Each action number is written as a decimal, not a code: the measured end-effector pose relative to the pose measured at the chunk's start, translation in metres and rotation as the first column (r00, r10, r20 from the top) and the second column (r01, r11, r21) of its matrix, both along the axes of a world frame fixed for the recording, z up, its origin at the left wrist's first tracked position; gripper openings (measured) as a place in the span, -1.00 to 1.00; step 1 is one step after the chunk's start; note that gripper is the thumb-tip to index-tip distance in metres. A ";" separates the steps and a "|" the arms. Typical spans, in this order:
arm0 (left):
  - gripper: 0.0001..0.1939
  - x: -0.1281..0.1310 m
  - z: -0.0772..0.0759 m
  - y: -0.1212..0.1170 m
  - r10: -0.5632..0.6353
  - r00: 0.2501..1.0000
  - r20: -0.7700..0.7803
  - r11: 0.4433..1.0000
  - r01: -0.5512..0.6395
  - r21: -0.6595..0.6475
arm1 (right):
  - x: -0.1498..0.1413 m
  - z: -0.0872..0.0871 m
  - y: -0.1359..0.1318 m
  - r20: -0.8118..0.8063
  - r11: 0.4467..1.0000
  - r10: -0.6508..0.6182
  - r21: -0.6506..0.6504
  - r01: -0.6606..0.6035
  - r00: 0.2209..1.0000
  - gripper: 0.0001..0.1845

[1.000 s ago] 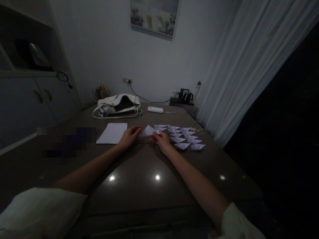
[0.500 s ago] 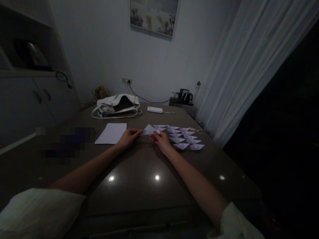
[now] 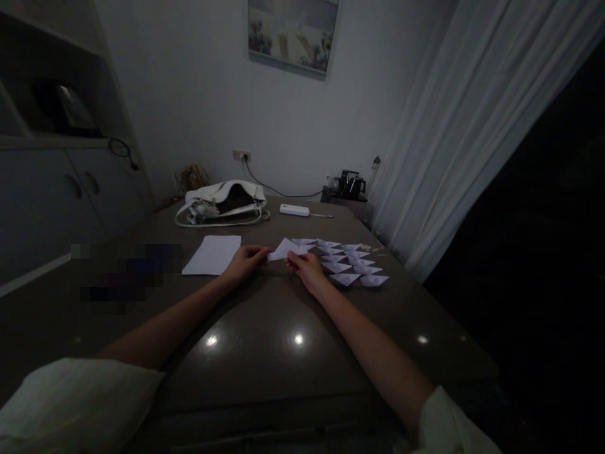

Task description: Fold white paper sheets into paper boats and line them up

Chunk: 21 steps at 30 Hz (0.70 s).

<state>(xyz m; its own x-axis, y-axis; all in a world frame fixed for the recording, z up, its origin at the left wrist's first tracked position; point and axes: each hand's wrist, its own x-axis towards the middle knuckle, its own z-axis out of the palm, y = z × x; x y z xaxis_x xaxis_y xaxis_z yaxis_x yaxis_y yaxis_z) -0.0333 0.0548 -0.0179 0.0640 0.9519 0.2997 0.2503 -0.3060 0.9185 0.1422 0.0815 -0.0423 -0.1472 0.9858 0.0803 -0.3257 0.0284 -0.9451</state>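
Note:
Between my hands a folded white piece of paper (image 3: 285,247), with a pointed peak in its middle, is held just above the table. My left hand (image 3: 246,260) pinches its left end between thumb and fingers. My right hand (image 3: 304,265) grips its right side, thumb on top. Several folded paper boats (image 3: 344,279) stand in rows right beside my right hand. A stack of white paper sheets (image 3: 212,253) lies flat to the left, partly behind my left hand.
At the back of the brown table (image 3: 255,353) lies a white handbag (image 3: 227,202), its strap in front. A white power bank (image 3: 294,210) with a short cable is right of it. Small scraps lie beyond the boats. A black kettle (image 3: 354,186) stands on a far side stand.
My right thumb has shifted left along the folded paper, nearer its middle. The paper now looks slightly tilted and longer toward the right. The view has dipped a little.

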 end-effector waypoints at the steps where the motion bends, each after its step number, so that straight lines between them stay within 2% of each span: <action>1: -0.46 -0.001 -0.001 0.001 0.003 1.000 0.010 1.000 -0.003 0.003 | 0.000 -0.001 0.001 -0.005 1.000 -0.007 0.000 0.007 1.000 -0.70; 13: -0.55 -0.002 -0.003 0.002 0.019 0.999 0.038 0.999 -0.020 0.027 | 0.000 -0.001 0.002 -0.033 1.000 -0.026 -0.017 0.025 0.999 -0.69; 21: -0.52 -0.003 -0.004 0.004 0.013 0.999 0.038 0.999 -0.014 0.029 | 0.001 0.000 0.002 -0.035 0.999 -0.017 -0.033 0.016 0.999 -0.69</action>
<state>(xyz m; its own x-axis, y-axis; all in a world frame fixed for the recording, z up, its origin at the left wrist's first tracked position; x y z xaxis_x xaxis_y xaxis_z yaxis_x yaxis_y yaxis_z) -0.0359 0.0591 -0.0224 0.0395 0.9433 0.3297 0.2201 -0.3300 0.9180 0.1427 0.0831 -0.0426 -0.1284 0.9903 0.0531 -0.3583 0.0036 -0.9336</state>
